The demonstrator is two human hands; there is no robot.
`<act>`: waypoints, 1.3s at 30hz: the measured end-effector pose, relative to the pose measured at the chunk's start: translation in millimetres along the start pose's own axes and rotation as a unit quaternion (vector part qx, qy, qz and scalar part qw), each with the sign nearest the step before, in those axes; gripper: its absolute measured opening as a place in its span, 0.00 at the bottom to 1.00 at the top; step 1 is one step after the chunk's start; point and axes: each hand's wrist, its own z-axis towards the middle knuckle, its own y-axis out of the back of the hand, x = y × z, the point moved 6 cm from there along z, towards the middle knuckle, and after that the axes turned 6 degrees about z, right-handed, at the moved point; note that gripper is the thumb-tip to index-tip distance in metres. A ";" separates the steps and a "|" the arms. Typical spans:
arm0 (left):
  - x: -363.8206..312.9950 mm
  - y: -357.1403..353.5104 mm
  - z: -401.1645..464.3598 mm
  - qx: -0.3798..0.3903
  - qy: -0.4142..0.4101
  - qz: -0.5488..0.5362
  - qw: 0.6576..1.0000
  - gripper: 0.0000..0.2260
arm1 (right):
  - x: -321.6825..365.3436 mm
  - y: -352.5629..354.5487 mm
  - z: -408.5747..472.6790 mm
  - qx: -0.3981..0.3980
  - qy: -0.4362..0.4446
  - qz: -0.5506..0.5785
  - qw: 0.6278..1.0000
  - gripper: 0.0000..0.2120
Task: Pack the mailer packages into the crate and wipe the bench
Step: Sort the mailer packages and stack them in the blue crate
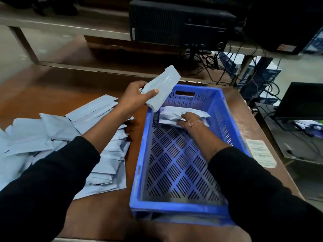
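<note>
Your left hand (pixel 134 100) pinches one grey mailer package (pixel 161 88) above the far-left corner of the blue crate (pixel 174 207), while your right hand (pixel 189 120) presses down on the packages (pixel 172 115) already lying at the crate's far end, fingers curled over their edge. Keep that stack pinned flat against the far wall, then lay the lifted package squarely alongside or on top so rows stay tight. Plenty of loose packages (pixel 57 135) wait in the pile on the table (pixel 52 88) left of the crate, so wiping comes much later.
</note>
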 end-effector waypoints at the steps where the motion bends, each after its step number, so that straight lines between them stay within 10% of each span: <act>1: -2.0 -2.2 1.0 0.004 -0.007 0.011 1.000 0.14 | -4.0 2.1 -7.8 0.002 -0.059 0.056 0.997 0.29; 6: -7.3 -14.0 11.7 0.027 -0.038 0.079 0.996 0.11 | 28.6 40.3 -54.8 -0.211 0.131 -0.232 0.940 0.31; 11: -10.8 -32.3 25.9 0.051 -0.058 0.169 0.983 0.13 | 27.5 20.3 -55.0 -0.058 0.245 -0.551 0.796 0.33; 15: -5.3 -52.8 42.2 0.074 -0.054 0.229 0.969 0.19 | 20.2 26.0 -45.3 0.032 0.173 -0.540 0.823 0.32; 19: -2.4 -73.4 58.4 0.097 -0.042 0.251 0.962 0.17 | 51.7 61.7 -51.2 -0.130 0.227 -0.396 0.880 0.29; 25: 0.3 -109.2 81.1 0.207 0.011 0.185 0.961 0.10 | 72.1 66.9 -55.8 -0.097 0.384 -0.470 0.789 0.45; 30: 5.4 -116.2 95.4 0.151 0.035 0.185 0.970 0.17 | 78.6 67.7 -29.3 -0.068 0.343 -0.384 0.855 0.31; 34: 3.9 -123.6 94.2 0.108 -0.015 0.391 0.914 0.23 | 71.4 63.3 -5.1 -0.062 0.283 -0.367 0.884 0.27; 39: 18.3 -149.1 82.6 0.232 -0.070 0.453 0.858 0.19 | 62.8 56.9 3.6 -0.098 0.284 -0.390 0.871 0.24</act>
